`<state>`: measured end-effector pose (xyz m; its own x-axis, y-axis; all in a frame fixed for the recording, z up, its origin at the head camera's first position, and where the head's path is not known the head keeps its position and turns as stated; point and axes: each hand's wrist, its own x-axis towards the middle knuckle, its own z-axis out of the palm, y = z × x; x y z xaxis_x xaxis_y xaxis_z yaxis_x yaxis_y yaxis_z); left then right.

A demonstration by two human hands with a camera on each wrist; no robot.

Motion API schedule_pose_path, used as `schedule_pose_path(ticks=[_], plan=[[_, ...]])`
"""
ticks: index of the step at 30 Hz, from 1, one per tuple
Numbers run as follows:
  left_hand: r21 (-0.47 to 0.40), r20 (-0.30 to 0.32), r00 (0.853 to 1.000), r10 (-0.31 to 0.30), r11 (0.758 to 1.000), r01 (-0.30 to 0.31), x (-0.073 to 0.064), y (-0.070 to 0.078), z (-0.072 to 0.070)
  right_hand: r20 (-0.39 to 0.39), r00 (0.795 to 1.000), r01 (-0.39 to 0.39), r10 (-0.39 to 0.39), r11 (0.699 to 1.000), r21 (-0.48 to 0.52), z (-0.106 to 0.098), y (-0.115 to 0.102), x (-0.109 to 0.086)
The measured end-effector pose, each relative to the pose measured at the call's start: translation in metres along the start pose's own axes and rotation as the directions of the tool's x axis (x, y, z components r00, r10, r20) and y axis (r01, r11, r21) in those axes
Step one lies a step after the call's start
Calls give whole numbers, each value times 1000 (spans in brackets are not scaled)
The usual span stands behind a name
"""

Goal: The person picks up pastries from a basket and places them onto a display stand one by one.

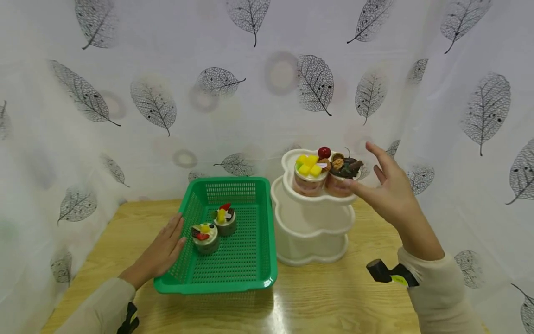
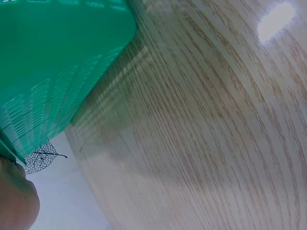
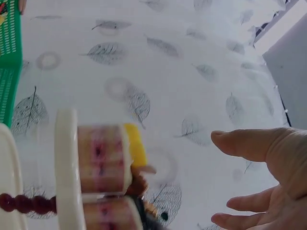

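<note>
My left hand (image 1: 160, 250) rests with fairly straight fingers along the left rim of a green plastic basket (image 1: 217, 288). Inside it sit two dessert cups, one topped with fruit and cream (image 1: 206, 242) and a second fruit-topped cup (image 1: 225, 226) behind it. On the top tier of a white scalloped three-tier stand (image 1: 313, 219) are a cup with yellow fruit cubes (image 1: 308, 186) and a cup with dark chocolate topping and a walnut (image 1: 337, 184). My right hand (image 1: 388, 192) is beside the chocolate cup, fingers and thumb spread; the right wrist view shows a gap between them.
A red ball (image 1: 324, 152) tops the stand, and red beads (image 3: 36, 204) run between its tiers. The stand is just right of the basket on a wooden table (image 1: 333, 301). Behind hangs a white curtain (image 1: 267, 120) printed with leaves.
</note>
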<state>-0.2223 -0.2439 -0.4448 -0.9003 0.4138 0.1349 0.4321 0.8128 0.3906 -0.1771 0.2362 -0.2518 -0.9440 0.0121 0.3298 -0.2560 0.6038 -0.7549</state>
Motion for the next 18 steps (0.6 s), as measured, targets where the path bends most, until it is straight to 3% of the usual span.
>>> schedule_pose_path(ticks=[3,6,9,15,18], plan=[[-2,4,1000,-6,1000,6,0,0,0,-23,991,130,-130,991,12,10,-23,-6],[-12,15,1000,-9,1000,9,-1,0,0,-8,968,252,-252,966,63,28,-41,-9],[-18,18,1000,-9,1000,9,-1,0,-1,42,943,324,-329,941,95,53,-55,-8],[-13,21,1000,-11,1000,12,0,1,-3,249,890,369,-383,924,101,121,-73,11],[-9,30,999,-18,1000,18,1,3,-1,399,855,299,-331,944,143,157,-68,25]])
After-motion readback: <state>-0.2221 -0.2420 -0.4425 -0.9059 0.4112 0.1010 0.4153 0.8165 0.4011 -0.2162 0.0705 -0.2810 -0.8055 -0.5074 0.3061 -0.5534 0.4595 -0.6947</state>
